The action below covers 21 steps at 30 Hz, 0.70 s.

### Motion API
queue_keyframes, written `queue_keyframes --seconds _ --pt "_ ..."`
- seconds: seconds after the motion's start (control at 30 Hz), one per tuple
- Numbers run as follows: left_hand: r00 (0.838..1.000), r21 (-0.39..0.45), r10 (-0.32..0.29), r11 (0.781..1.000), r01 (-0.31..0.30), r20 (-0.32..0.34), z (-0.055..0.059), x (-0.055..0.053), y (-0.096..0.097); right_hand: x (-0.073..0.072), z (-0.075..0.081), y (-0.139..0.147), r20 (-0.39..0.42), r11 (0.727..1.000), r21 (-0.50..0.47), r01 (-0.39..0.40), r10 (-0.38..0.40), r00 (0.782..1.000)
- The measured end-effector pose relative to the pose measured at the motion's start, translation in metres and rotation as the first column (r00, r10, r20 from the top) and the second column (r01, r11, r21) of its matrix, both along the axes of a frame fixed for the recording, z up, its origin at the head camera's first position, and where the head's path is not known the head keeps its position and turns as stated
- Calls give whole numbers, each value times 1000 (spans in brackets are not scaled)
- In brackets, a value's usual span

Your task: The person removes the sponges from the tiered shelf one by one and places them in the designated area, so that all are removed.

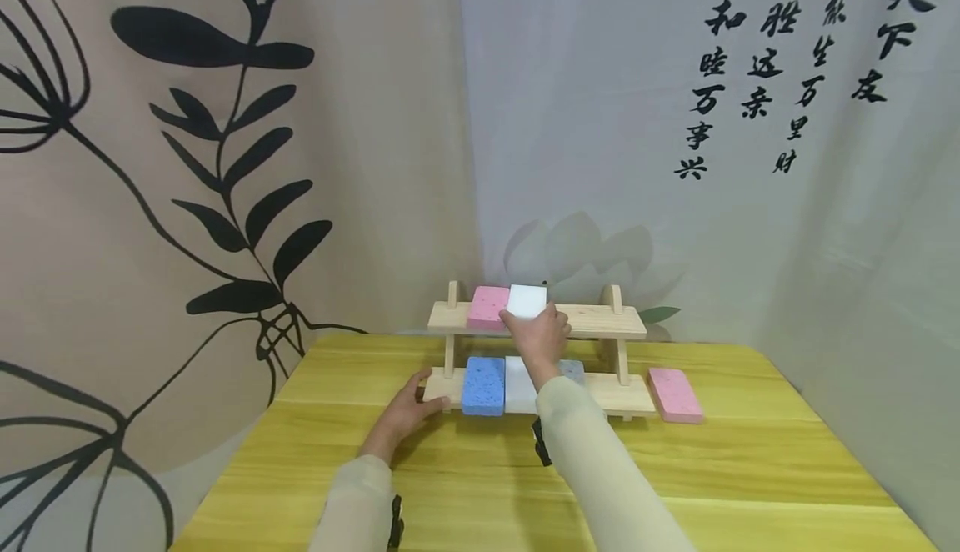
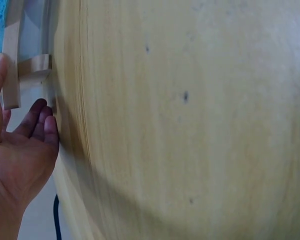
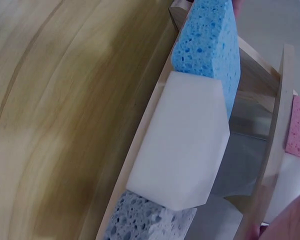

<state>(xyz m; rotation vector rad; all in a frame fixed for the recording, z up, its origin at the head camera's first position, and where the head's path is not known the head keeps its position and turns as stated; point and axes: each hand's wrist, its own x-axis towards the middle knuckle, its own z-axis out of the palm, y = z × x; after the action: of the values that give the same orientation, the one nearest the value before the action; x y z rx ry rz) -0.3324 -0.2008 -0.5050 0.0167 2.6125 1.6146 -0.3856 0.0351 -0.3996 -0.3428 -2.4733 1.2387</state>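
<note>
Pale backdrop point(image 1: 390, 143) is seen in the head view, printed with black plant shapes point(image 1: 247, 235) on the left and black lettering point(image 1: 765, 60) on the right. Yellow wood-grain table point(image 1: 750, 485) is set in front. Two-tier wooden rack point(image 1: 622, 360) is placed near the table's far edge. Upper tier point(image 1: 592, 318) is loaded with a pink sponge point(image 1: 487, 308) and, right beside it, a white block point(image 1: 527, 299). That block is pinched between thumb and fingers of the right hand point(image 1: 540, 341). Lower tier point(image 1: 618, 393) is stocked left to right: blue sponge point(image 1: 483, 385), second white block point(image 1: 518, 387), grey sponge point(image 1: 573, 370); last two are partly covered by the right arm. Lower tier's left end is held by the left hand point(image 1: 407, 413). Second pink sponge point(image 1: 676, 395) is laid on the table, just off the rack's right end.

Left wrist view: rack end is bracketed by thumb and fingers; firmness can't be told. Tabletop is marked with a few dark spots point(image 2: 185, 96); a dark cable point(image 2: 57, 217) is seen beside the table edge.

Right wrist view: lower-tier row is seen close up, blue and grey pieces pored, white face smooth. Right hand is mostly cut off; pinch can't be checked from here.
</note>
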Motion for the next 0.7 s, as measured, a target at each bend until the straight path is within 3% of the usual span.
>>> queue_keyframes --seconds 0.37,0.7 --pt "1000 23 8 1000 -8 11 -1 1 2 -6 -3 2 25 998 60 13 -15 1000" --pt "1000 16 25 1000 -26 17 -1 1 1 -4 -2 10 6 997 76 -33 33 999"
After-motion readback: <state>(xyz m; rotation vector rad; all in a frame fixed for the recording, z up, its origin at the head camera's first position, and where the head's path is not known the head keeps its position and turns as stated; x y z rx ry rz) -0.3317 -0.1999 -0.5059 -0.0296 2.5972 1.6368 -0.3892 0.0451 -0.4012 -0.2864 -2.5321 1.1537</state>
